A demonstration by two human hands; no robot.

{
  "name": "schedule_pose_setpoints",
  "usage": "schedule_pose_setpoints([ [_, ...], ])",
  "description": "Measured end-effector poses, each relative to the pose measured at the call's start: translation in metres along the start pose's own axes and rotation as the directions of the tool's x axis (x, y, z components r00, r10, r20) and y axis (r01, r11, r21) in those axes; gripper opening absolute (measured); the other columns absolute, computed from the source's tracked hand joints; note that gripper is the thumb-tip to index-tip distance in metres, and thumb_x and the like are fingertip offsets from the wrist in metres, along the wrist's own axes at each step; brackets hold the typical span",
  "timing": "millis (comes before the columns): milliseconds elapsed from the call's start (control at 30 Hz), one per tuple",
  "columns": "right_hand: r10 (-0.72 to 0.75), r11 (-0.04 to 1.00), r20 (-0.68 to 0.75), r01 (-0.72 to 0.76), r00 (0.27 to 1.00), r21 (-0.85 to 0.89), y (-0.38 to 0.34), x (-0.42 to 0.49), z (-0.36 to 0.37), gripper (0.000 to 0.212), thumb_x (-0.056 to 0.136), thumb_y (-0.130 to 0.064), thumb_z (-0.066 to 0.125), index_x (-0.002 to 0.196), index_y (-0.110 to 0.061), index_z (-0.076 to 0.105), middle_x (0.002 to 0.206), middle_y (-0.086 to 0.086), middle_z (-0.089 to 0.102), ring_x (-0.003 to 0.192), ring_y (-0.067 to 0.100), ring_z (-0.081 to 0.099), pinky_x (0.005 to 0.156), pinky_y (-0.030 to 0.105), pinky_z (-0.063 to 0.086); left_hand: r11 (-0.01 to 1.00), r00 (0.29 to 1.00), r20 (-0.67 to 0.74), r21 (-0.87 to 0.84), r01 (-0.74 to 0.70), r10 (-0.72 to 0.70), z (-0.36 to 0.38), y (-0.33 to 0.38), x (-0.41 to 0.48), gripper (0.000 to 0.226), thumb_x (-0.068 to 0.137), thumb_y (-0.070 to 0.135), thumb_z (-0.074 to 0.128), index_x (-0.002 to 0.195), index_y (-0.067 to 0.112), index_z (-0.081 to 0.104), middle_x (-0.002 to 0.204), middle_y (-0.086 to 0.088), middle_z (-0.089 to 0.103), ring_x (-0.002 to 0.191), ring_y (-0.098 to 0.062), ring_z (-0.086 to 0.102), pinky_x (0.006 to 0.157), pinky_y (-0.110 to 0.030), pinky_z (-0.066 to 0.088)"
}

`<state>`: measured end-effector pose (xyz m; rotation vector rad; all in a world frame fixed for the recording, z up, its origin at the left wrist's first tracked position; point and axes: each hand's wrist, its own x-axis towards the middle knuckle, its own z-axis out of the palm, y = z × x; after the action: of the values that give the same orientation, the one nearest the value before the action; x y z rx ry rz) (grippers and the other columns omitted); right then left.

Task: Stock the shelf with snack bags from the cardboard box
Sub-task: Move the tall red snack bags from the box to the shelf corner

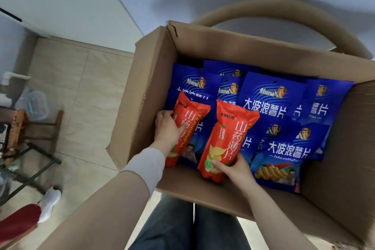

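A: Red bags?
B: Two are seen. The left red bag is gripped by the left hand, with the fingers curled round its outer edge and the thumb laid on its front. The right red bag is gripped at its lower end by the right hand, thumb on the front.
A: Where are they?
B: Both are held inside the box, just beside each other, over the blue bags, towards the near left corner. Whether they are lifted or resting cannot be told.
A: Box?
B: It is open. Blue bags are laid flat and overlapped across its bottom.
A: Around it?
B: Dark trousers are seen below the box. A tiled floor is seen left, and a white shoe at the lower left.
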<state>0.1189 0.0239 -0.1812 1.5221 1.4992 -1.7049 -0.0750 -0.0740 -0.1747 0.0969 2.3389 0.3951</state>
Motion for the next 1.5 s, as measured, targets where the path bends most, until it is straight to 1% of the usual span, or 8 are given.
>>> schedule_pose_setpoints([
  [267,-0.024,0.999,-0.001,0.024,1.0,0.046,-0.005,-0.023,-0.031,0.083,0.068,-0.031,0.081,0.134,-0.016,0.033,0.132,0.003,0.053,0.117,0.019,0.053,0.099,0.037,0.045,0.975,0.976,0.21,0.2,-0.093,0.05,-0.014,0.008,-0.002,0.079,0.07,0.048,0.076,0.133,0.015,0.042,0.136,-0.013,0.041,0.127,-0.031,0.041,0.105,-0.047,0.038],
  [600,-0.117,0.897,-0.309,0.234,0.944,0.375,0.0,-0.121,-0.085,0.07,0.068,-0.018,0.082,0.127,-0.019,0.044,0.12,0.0,0.06,0.106,0.017,0.059,0.096,0.038,0.048,0.887,0.867,0.226,-0.246,-0.39,0.444,-0.058,0.088,-0.083,0.082,0.065,0.033,0.084,0.131,0.015,0.038,0.125,-0.002,0.057,0.11,-0.019,0.058,0.097,-0.043,0.047],
  [767,-0.222,0.778,-0.494,0.458,0.841,0.43,0.019,-0.187,-0.159,0.057,0.073,-0.006,0.076,0.119,-0.026,0.047,0.107,-0.009,0.061,0.095,0.004,0.06,0.072,0.017,0.054,0.692,0.649,0.247,-0.345,-0.635,0.719,-0.054,0.2,-0.164,0.07,0.067,0.032,0.081,0.125,0.024,0.043,0.117,0.008,0.058,0.105,-0.012,0.058,0.095,-0.035,0.046],
  [900,-0.245,0.748,-0.624,0.554,0.742,0.365,0.056,-0.236,-0.246,0.084,0.056,-0.033,0.089,0.128,-0.017,0.048,0.114,-0.002,0.067,0.105,0.019,0.065,0.086,0.035,0.055,0.525,0.442,0.287,-0.41,-0.746,0.85,-0.026,0.294,-0.246,0.086,0.047,0.053,0.084,0.12,0.022,0.054,0.113,0.006,0.067,0.102,-0.012,0.065,0.095,-0.039,0.05],
  [1000,-0.248,0.713,-0.733,0.631,0.633,0.304,0.096,-0.271,-0.326,0.069,0.059,-0.02,0.089,0.117,-0.023,0.051,0.104,-0.01,0.067,0.094,0.004,0.066,0.075,0.02,0.054,0.413,0.333,0.247,-0.471,-0.78,0.91,0.02,0.36,-0.309,0.086,0.036,0.062,0.086,0.11,0.031,0.057,0.111,0.005,0.068,0.104,-0.016,0.065,0.094,-0.042,0.05],
  [1233,-0.226,0.669,-0.865,0.717,0.448,0.197,0.17,-0.349,-0.479,0.065,0.063,-0.016,0.084,0.116,-0.025,0.048,0.098,-0.016,0.063,0.082,-0.006,0.063,0.06,0.009,0.051,0.198,0.062,0.284,-0.478,-0.856,0.957,0.129,0.498,-0.46,0.042,0.071,0.027,0.075,0.103,0.037,0.051,0.095,0.027,0.061,0.085,0.009,0.06,0.076,-0.013,0.046],
  [1333,-0.198,0.668,-0.908,0.729,0.37,0.151,0.183,-0.365,-0.527,0.072,0.064,-0.022,0.083,0.125,-0.023,0.045,0.102,-0.017,0.061,0.09,-0.004,0.059,0.071,0.016,0.052,0.104,-0.031,0.267,-0.476,-0.873,0.963,0.165,0.545,-0.507,0.043,0.078,0.022,0.071,0.113,0.032,0.049,0.102,0.021,0.061,0.087,0.006,0.06,0.074,-0.011,0.045],
  [1500,-0.142,0.666,-0.962,0.741,0.232,0.081,0.19,-0.369,-0.605,0.082,0.061,-0.025,0.085,0.131,-0.016,0.044,0.118,-0.003,0.062,0.105,0.013,0.061,0.09,0.036,0.053,0.018,-0.153,0.306,-0.491,-0.871,0.94,0.221,0.629,-0.553,0.051,0.074,0.029,0.072,0.119,0.03,0.049,0.114,0.011,0.061,0.103,-0.009,0.06,0.094,-0.031,0.047],
])
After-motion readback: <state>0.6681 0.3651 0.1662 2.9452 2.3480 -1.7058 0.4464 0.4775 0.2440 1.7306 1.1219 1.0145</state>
